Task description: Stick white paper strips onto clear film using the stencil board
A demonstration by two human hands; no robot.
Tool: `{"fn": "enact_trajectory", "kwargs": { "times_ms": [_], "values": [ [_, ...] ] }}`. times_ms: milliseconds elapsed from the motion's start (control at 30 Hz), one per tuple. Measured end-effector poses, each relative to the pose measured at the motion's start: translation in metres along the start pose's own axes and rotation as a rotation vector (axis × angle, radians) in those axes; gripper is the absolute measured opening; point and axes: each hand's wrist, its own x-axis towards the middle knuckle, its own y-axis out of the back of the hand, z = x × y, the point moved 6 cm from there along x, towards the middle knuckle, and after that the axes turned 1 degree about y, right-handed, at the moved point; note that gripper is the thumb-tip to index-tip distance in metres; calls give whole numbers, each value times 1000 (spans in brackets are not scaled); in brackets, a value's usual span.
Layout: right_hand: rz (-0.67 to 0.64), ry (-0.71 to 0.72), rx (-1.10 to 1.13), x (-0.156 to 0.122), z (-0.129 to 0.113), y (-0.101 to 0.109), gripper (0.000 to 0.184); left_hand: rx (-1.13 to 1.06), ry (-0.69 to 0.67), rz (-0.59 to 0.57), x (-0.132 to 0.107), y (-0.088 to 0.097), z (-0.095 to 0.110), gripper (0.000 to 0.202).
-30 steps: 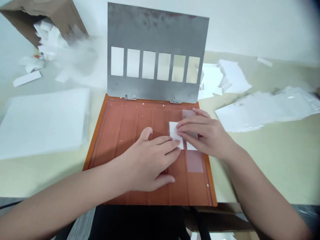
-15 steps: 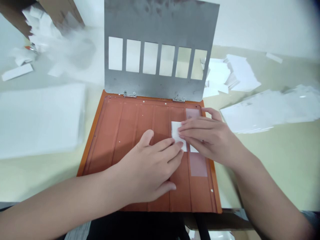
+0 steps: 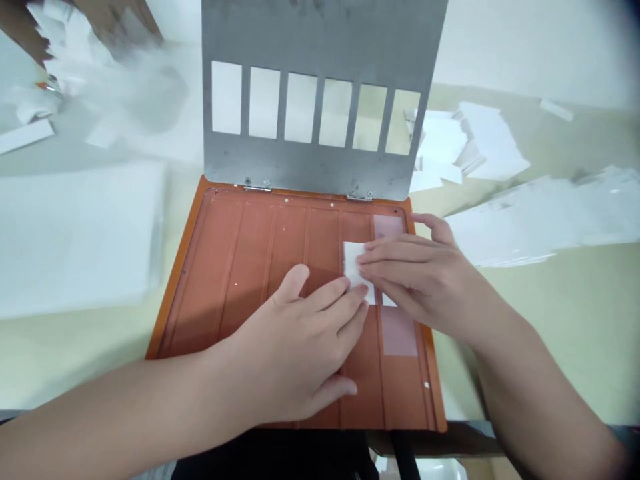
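Note:
An orange grooved tray [image 3: 240, 267] lies before me with its grey metal lid [image 3: 320, 40] standing open at the back; the lid has a row of several rectangular windows. A small white paper piece [image 3: 352, 261] lies on the tray's right part. My left hand [image 3: 300, 340] rests flat on the tray, fingers stretched, fingertips touching the paper's lower edge. My right hand [image 3: 420, 273] lies flat over the paper from the right, fingers extended and pressing it down. A pale translucent strip [image 3: 399, 331] sits in the rightmost groove, partly under my right hand.
A stack of white sheets [image 3: 75, 233] lies left of the tray. Loose white paper pieces [image 3: 470, 150] and a spread pile of white sheets [image 3: 545, 213] lie to the right. A cardboard box with paper scraps [image 3: 75, 33] is at the back left.
The view has shifted closer and slightly down; both hands stay flat on the white paper piece, with almost no movement across the tray.

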Motion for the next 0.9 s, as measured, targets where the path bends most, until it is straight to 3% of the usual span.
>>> {"fn": "enact_trajectory", "kwargs": {
  "times_ms": [500, 733, 900],
  "values": [
    [-56, -20, 2, -1, -6, 4, 23, -50, 23, -11, 1, 3, -4, 66],
    [-45, -62, -45, 0, -4, -1, 36, -109, 12, -7, 1, 2, -6, 66],
    [-99, -13, 7, -1, -4, -7, 47, -156, 13, -33, 2, 2, -8, 63]
  ]
}}
